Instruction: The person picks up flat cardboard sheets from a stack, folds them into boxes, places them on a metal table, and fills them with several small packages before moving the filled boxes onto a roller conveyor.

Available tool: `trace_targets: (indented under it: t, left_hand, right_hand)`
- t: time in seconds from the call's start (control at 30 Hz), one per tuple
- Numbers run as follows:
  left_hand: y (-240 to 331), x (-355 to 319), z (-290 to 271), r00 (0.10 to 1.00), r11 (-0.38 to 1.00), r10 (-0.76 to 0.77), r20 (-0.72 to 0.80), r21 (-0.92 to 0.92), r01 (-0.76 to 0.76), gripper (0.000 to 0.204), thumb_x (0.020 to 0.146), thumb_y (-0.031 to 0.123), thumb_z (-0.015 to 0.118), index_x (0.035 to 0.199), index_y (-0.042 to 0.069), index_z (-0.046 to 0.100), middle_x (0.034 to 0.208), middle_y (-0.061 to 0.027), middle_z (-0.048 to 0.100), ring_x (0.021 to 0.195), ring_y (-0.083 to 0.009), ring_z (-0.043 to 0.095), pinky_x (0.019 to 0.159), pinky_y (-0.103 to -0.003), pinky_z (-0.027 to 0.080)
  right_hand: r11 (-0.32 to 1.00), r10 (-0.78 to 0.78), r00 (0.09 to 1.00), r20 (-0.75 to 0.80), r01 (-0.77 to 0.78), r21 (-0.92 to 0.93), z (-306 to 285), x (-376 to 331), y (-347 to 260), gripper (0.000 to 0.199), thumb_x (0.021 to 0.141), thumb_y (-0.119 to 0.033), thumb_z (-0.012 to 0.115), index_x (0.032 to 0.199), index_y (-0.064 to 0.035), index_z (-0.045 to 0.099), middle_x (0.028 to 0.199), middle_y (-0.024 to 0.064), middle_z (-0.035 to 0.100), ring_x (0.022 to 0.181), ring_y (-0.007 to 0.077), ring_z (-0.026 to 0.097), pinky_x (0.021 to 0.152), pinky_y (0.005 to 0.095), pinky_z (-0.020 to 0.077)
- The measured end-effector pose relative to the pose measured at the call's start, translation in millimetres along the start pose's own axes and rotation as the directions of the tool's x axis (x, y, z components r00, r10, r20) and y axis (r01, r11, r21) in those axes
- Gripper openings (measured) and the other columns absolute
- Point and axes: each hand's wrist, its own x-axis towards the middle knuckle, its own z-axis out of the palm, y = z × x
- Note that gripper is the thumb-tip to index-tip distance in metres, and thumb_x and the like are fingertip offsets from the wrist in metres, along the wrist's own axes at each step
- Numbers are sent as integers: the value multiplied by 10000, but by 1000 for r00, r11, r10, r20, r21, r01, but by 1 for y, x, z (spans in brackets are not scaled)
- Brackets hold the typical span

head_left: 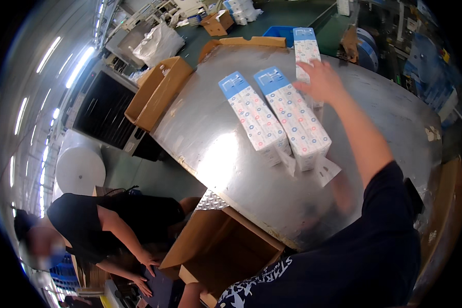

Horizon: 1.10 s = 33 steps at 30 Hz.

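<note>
Below my chest sat an open cardboard box [218,251]. My right hand [321,82] lay spread, ungripping, on the farthest of three packs [307,54] on the metal table [215,154]; a careless pull might knock the other two [277,115]. Left hand unseen.

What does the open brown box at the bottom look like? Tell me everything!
The cardboard box is plain brown and open at the top, its flaps folded outward. Its inside looks dark, and nothing shows in it. It sits low, below the near edge of the shiny metal table, tilted as seen from above. One flap rises to the table's rim; whether they touch is unclear. No hand touches it.
</note>
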Motion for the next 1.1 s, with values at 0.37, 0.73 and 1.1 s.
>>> trace_targets:
  t: [0.37,0.73,1.1]
  left_hand:
    - [104,-92,-246,362,474,246,-899,-215,-854,484,822,231,647,1247,53,497,1201,-175,552,1096,-303,541,892,-366,457]
    - [128,-64,-345,471,-331,6,-882,-447,-831,732,938,368,469,1438,11,72,1050,-89,571,909,-154,547,847,-304,427]
    - [148,-61,-245,475,-361,488,-732,-665,-654,778,871,305,549,1421,85,44,1340,-128,382,1134,-242,487,862,-348,471]
  right_hand:
    - [995,-84,928,363,56,88,48,-1,14,482,849,-578,454,1076,-207,662,1459,91,271,1346,370,183,1045,485,281]
    - [940,-330,820,468,333,80,-29,-153,-46,362,761,-489,614,899,-160,672,1426,108,305,1340,392,179,960,485,392]
    - [592,13,526,851,-690,417,6,-201,59,579,837,-455,569,1252,-57,498,1185,53,557,1087,177,533,871,367,469]
